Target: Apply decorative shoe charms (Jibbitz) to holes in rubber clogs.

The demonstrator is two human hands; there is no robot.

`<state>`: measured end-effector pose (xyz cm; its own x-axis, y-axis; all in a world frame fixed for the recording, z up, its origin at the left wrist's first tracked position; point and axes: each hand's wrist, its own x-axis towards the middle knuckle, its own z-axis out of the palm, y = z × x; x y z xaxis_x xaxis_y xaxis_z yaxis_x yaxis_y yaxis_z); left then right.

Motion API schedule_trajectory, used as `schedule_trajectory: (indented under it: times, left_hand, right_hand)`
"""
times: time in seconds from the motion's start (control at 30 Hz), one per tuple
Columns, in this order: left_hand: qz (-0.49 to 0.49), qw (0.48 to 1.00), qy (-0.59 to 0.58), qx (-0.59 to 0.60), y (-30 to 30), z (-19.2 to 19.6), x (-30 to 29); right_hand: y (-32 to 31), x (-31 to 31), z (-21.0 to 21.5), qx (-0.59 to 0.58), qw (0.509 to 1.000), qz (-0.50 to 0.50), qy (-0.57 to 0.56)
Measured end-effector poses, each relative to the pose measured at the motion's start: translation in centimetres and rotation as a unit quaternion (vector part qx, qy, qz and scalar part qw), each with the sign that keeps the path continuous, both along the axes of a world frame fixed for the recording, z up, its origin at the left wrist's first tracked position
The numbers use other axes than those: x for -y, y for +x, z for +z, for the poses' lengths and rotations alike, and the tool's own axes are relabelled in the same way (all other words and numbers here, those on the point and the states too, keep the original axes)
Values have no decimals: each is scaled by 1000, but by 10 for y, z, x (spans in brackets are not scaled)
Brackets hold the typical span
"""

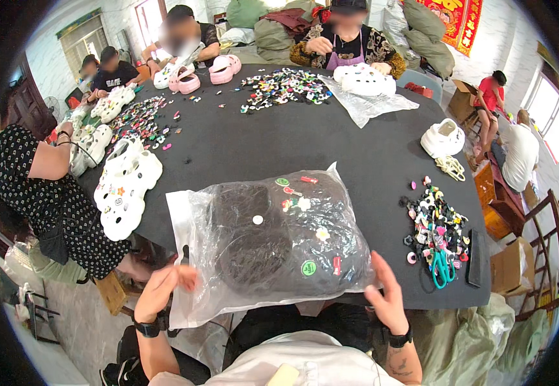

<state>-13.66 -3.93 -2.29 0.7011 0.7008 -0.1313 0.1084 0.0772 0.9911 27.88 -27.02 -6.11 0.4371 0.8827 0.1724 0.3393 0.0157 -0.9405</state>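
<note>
In front of me on the dark table lies a clear plastic bag [263, 299] holding black clogs [251, 257]. Several charms, one a green disc [308, 267] and one a white flower [322, 234], show through the film. My left hand [163, 287] is closed at the bag's lower left edge, its fingers bent against the film and its fingertips partly covered. My right hand [389, 294] rests against the bag's right side, thumb and fingers apart.
Right of the bag are a charm pile [435, 215], teal-handled scissors [443, 270] and a white clog [442, 137]. White clogs [125, 186] lie left; more charms [286, 89] are farther back. Several people sit or stand around the table, one [41, 186] close on the left.
</note>
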Motion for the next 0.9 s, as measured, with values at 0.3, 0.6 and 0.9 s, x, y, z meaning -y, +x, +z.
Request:
schedule_trajectory:
  times: [0.3,0.6,0.9]
  left_hand:
    - [7,902,431,-24,96,31,-18]
    - [-146,915,367,-82,106,72,-47]
    - [-88,986,141,-1,101,52,-51]
  right_hand:
    - [-19,6,-6,-60,995,-84,-14]
    - [-33,34,13,53,986,151,-43]
    - [-1,10,31,101,990,74,72]
